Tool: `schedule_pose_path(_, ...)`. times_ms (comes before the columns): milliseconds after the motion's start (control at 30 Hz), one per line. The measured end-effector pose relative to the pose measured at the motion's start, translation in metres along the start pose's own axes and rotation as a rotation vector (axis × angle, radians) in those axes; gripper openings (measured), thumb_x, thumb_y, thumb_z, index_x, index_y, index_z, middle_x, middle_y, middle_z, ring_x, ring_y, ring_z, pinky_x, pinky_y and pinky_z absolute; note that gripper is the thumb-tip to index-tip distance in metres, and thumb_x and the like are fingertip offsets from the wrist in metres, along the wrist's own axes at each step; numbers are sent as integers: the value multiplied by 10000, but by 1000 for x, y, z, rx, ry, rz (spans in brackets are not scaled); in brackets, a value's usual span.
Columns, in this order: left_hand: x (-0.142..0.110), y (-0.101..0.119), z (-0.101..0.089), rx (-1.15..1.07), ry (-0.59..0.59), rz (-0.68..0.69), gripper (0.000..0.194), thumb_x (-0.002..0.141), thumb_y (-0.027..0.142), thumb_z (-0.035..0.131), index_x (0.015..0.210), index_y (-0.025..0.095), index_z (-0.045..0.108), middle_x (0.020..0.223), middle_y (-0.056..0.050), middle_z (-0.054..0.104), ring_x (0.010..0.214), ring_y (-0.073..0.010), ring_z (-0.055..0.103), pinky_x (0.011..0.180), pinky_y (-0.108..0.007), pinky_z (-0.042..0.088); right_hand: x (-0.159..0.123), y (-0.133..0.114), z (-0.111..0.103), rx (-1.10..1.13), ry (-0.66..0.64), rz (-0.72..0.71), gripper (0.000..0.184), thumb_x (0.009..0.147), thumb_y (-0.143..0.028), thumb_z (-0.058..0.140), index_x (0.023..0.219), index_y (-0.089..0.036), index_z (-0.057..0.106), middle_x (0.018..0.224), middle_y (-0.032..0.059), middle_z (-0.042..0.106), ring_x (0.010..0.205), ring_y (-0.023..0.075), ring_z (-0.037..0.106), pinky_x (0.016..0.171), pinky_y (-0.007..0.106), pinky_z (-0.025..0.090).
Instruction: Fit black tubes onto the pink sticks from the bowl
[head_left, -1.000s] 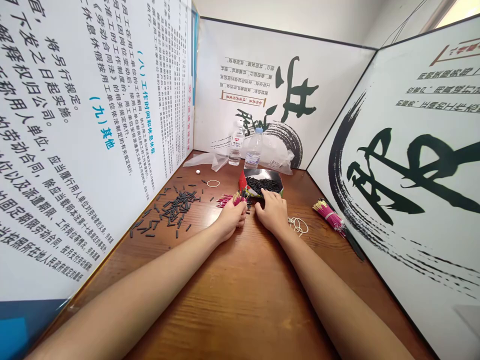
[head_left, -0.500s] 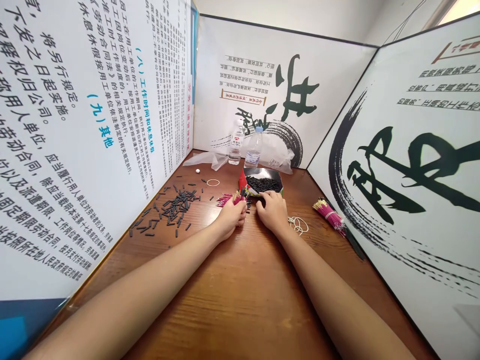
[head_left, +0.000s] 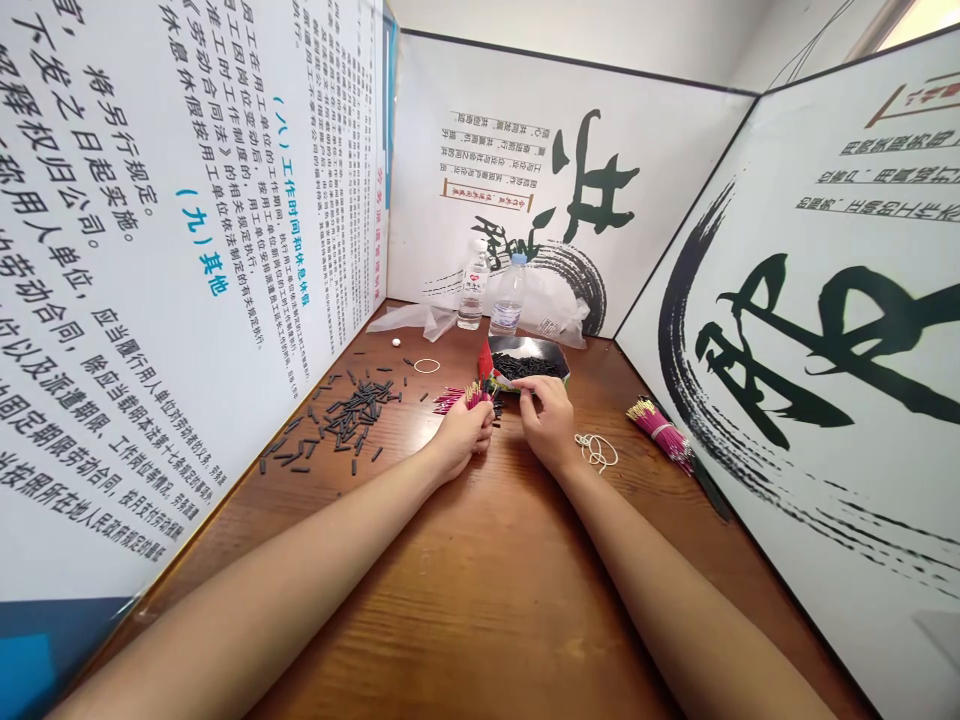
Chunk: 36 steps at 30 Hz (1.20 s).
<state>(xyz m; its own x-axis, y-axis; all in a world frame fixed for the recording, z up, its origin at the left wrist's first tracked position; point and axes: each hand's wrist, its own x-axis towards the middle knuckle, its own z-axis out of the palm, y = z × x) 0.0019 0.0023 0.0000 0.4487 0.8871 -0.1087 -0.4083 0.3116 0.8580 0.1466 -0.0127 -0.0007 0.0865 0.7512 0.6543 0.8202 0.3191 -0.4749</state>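
My left hand (head_left: 459, 440) is closed around a bundle of thin pink wires (head_left: 452, 399) with gold-coloured tips, some with black ends at the right side. To its right, my right hand (head_left: 549, 422) has thumb and index finger drawn together at the front edge of a small open box (head_left: 485, 362). Whatever is between those fingertips is too small to make out. Inside the box lies a heap of short black tubes (head_left: 517, 366). A few more black pieces show on the table between the hands.
Loose black tubes (head_left: 358, 412) lie scattered at the left. A rubber band (head_left: 427, 366) and several tangled bands (head_left: 598, 452) rest on the wooden table (head_left: 427, 600). Another tied wire bundle (head_left: 661, 434) is at the right. Two bottles (head_left: 507, 298) stand behind. Printed panels (head_left: 495, 80) enclose the table.
My right hand has drawn back slightly from the box, and its thumb and index finger have come together. My left hand stays in place with the wire bundle.
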Motion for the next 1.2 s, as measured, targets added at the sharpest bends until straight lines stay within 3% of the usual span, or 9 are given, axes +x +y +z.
schedule_pose_path(133,1,-1,0,16,10,14,306,714,241,657,787,215,362,579,98,373,377,-10,232,367,-159,100,-2,-6,2,155,43,3,227,900,-259,434,863,-209,653,890,60,669,900,210,579,851,347,453)
schedule_pose_path(267,1,-1,0,22,-4,13,300,724,255,658,806,217,372,573,100,373,371,-11,231,365,-157,95,-3,-6,5,284,59,98,215,894,-282,461,999,-203,632,880,46,663,805,185,593,746,307,474)
schedule_pose_path(800,2,0,-1,-83,67,-3,155,787,247,560,765,182,421,628,57,454,370,-11,283,350,-149,150,-4,1,14,393,128,103,169,851,-217,505,853,-193,673,864,47,680,820,186,619,756,316,482)
schedule_pose_path(1200,-2,1,2,-33,69,44,263,679,206,640,777,196,396,620,74,431,385,-9,280,367,-159,133,-3,-4,12,396,153,47,185,875,-189,489,881,-198,674,876,43,662,837,179,605,774,318,472)
